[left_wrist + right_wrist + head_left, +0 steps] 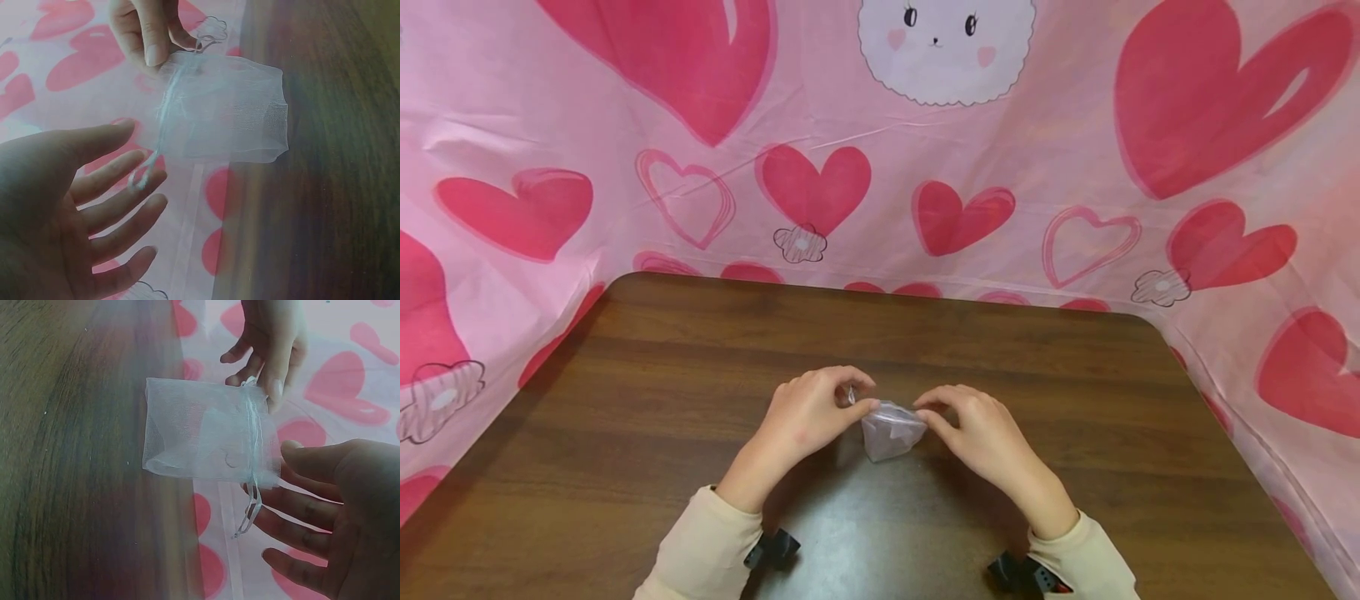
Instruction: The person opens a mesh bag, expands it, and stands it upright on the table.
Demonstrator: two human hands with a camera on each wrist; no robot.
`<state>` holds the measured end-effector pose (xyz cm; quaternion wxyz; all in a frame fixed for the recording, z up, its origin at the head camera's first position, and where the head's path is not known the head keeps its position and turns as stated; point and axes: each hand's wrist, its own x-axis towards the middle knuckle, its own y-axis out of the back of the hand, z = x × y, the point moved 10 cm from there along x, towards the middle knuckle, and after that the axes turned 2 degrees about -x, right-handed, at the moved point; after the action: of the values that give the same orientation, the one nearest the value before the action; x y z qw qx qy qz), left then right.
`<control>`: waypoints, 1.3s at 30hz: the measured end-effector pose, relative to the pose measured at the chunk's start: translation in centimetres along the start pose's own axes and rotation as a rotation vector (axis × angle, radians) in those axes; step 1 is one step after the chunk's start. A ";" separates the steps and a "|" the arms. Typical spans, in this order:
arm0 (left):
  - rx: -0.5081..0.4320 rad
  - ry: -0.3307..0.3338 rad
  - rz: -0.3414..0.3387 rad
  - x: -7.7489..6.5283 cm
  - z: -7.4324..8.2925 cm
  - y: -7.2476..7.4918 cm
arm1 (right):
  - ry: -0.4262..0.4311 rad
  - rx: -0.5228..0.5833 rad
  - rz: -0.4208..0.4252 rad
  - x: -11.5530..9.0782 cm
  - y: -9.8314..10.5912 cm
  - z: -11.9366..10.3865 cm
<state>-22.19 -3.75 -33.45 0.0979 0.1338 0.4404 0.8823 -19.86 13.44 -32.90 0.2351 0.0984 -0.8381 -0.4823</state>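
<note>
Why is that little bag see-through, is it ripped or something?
No rip shows. The bag is sheer mesh, so the table shows through it. The left hand and right hand pinch its gathered top, and a ribbon dangles loose. Nothing is spilled or broken.

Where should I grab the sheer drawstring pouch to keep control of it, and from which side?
Grip the organza pouch at its gathered mouth, where the drawstring ribbon runs, coming in from both ends of that edge. The left hand and right hand already pinch there. The mesh body is limp and would likely sag; the cinched band looks firmer, and the closed bottom hangs free.
</note>
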 end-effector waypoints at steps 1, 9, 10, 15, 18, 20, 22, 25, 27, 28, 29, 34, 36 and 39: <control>0.000 0.003 0.003 0.0 0.0 0.0 | -0.003 0.004 0.000 0.0 0.0 0.0; -0.002 0.026 0.021 0.0 -0.3 0.0 | -0.004 0.012 0.017 0.1 0.1 0.1; 0.000 0.024 0.021 0.1 -0.3 0.0 | -0.004 0.010 0.019 0.1 0.1 0.1; 0.002 0.009 0.013 0.3 0.1 -0.4 | -0.012 0.011 0.013 0.3 0.0 0.1; 0.002 -0.008 0.012 0.4 0.4 -0.5 | -0.018 0.012 -0.001 0.4 -0.1 -0.1; 0.006 -0.024 0.012 0.5 0.6 -0.4 | -0.017 0.007 -0.010 0.7 -0.2 -0.2; 0.011 -0.038 0.011 0.6 0.8 -0.4 | -0.010 0.001 -0.019 0.9 -0.2 -0.4; 0.025 -0.051 0.003 0.9 0.9 -0.3 | 0.008 -0.007 -0.032 1.3 -0.2 -0.6; 0.042 -0.054 -0.003 1.1 0.8 -0.3 | 0.020 -0.008 -0.042 1.5 -0.2 -0.7; 0.053 -0.054 -0.005 1.2 0.8 -0.3 | 0.025 -0.010 -0.050 1.6 -0.3 -0.8; 0.064 -0.053 -0.007 1.3 0.7 -0.3 | 0.027 -0.008 -0.056 1.7 -0.3 -0.8; 0.115 -0.055 -0.041 1.8 0.6 -0.3 | 0.041 -0.026 -0.083 2.2 -0.4 -0.9; 0.129 -0.061 -0.066 2.0 0.7 -0.4 | 0.051 -0.032 -0.096 2.4 -0.5 -1.1; 0.152 -0.071 -0.104 2.1 0.9 -0.4 | 0.065 -0.041 -0.127 2.6 -0.6 -1.2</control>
<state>-23.90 -2.22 -32.94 0.1487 0.1491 0.5085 0.8349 -21.55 11.18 -32.13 0.2330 0.1620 -0.8122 -0.5096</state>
